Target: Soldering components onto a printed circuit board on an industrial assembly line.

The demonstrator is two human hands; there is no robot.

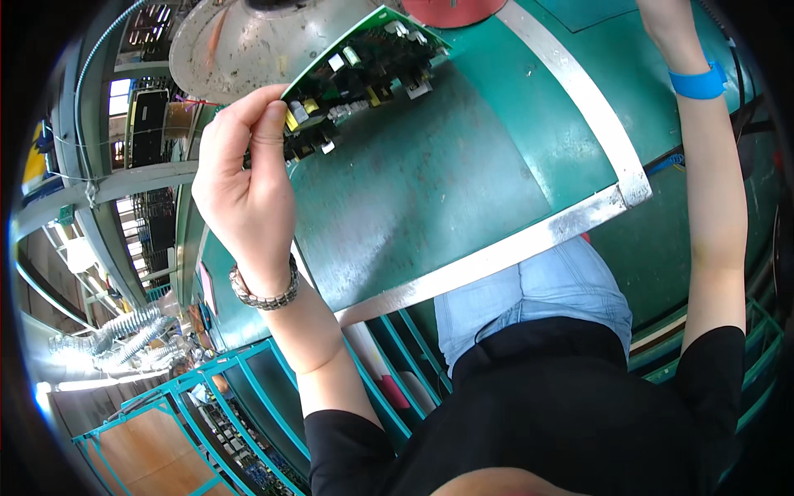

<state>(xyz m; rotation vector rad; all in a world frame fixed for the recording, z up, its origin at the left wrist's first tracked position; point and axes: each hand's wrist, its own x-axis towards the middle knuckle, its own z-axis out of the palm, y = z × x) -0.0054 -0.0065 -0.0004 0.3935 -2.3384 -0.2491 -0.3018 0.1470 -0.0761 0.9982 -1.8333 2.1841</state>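
Note:
My left hand (252, 174) is closed, pinching a circuit board (364, 70) by its near left corner between thumb and fingers. The board is tilted above the bench, with dense components on the side facing me: dark parts, white connectors and yellow pieces. At the upper right, my right hand (666, 29) reaches out past the picture's edge. Its fingers are cut off, so what it holds or touches is hidden. A blue wrist strap (697, 83) circles that wrist, and a metal-link bracelet (265, 289) is on my left.
Below the board lies a green mat (413, 207) bordered by a pale metal strip (496, 264). Behind the board stands a large, stained grey bowl-shaped hood (240, 50), beside a red rounded object (455, 10). At lower left, a teal rack (248, 388) holds several boards.

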